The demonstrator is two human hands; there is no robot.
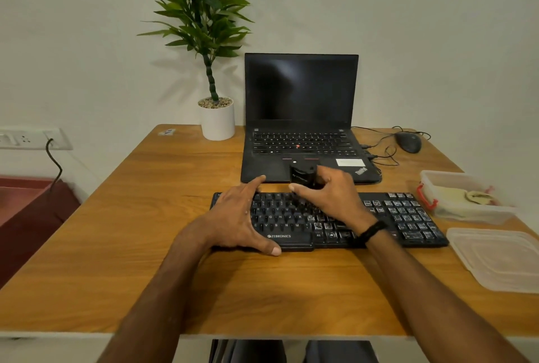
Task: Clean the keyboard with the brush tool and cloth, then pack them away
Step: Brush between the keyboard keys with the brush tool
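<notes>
Brushing a ZEBRONICS keyboard (408, 217) on a wooden bench (116, 246).
The keyboard's long axis runs left to right, just in front of an open laptop (300, 94) marked "ThinkPad"; the brand name "ZEBRONICS" sits on its near edge. The left hand (239, 214) lies flat with fingers spread over the left keys, thumb on the near edge. The right hand (329, 196) curls round a black brush tool (302, 176), which stands roughly upright with its lower end at the upper key rows; the bristles are blurred. At right, a clear plastic box (466, 214) with a red clip holds a pale yellow cloth (455, 195); its lid (495, 257) lies beside it.
</notes>
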